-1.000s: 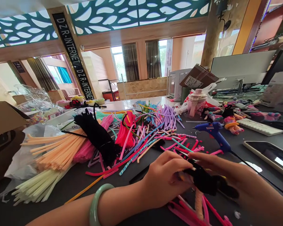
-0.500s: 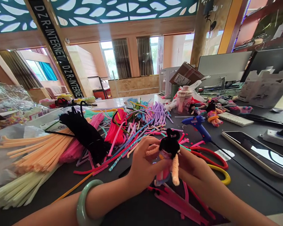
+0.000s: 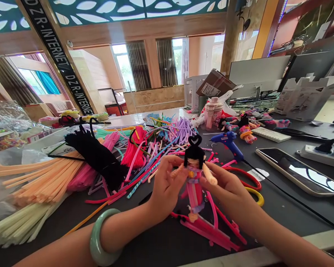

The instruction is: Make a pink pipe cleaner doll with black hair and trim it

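Note:
Between my two hands a small pipe-cleaner doll point(image 3: 195, 187) is held upright, its front toward me. It has black hair with a looped topknot, a pink dress with lilac trim, and peach arms and feet. My left hand point(image 3: 168, 185) pinches its upper body and arm on the left side. On the other side my right hand point(image 3: 222, 185) grips it by the shoulder and arm, fingers partly hidden behind it. Below the doll lie loose pink pipe cleaners point(image 3: 211, 233) on the dark table. Scissors with red and yellow handles point(image 3: 257, 196) rest beside my right hand.
Bundles of black point(image 3: 96, 157), peach point(image 3: 48, 180) and pale green pipe cleaners point(image 3: 25, 224) lie at left. A blue glue gun point(image 3: 228, 144), its cable, and a phone point(image 3: 297, 172) lie at right. Farther back are a pink bottle point(image 3: 212, 115), finished dolls point(image 3: 246, 129) and a keyboard point(image 3: 271, 134).
The doll has turned from tilted to upright and facing me, so its dress and feet now show. Both hands have shifted their hold around its upper body. The view has moved slightly.

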### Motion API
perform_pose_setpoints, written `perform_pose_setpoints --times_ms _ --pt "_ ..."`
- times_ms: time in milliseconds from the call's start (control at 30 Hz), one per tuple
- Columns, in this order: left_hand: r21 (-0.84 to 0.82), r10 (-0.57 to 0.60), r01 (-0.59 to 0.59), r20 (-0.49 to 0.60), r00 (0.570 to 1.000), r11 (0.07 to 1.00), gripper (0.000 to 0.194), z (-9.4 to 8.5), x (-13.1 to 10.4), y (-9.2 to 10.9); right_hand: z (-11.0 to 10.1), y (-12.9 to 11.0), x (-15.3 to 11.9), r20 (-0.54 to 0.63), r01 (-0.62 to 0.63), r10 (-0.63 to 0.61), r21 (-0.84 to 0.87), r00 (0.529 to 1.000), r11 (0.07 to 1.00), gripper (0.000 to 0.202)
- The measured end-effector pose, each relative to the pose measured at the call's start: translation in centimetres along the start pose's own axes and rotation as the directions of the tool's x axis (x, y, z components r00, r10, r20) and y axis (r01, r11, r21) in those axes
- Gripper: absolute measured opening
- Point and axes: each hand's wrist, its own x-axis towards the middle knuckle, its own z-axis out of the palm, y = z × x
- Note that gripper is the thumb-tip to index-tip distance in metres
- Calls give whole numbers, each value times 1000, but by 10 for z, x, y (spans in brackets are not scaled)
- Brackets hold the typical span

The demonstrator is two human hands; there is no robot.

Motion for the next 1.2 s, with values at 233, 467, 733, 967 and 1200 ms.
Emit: perform_pose_setpoints --times_ms 233,467,733,967,1200 --pt "160 18 -25 47 999 987 8 -5 2 2 0 0 -2 -15 -92 93 72 996 993 41" --pt "228 16 -35 88 996 973 11 -8 2 -3 -2 -2 -6 -35 -123 127 100 991 987 46" --pt "347 13 -49 106 994 937 8 -8 4 -2 -7 2 -11 -82 -146 146 5 986 989 52" --pt "392 80 -120 116 990 912 5 -11 5 -2 -3 -2 -12 -35 -78 75 -115 997 990 49" --pt "404 134 -184 150 980 896 10 -10 2 0 -2 2 -14 -93 -48 47 -9 995 999 42"
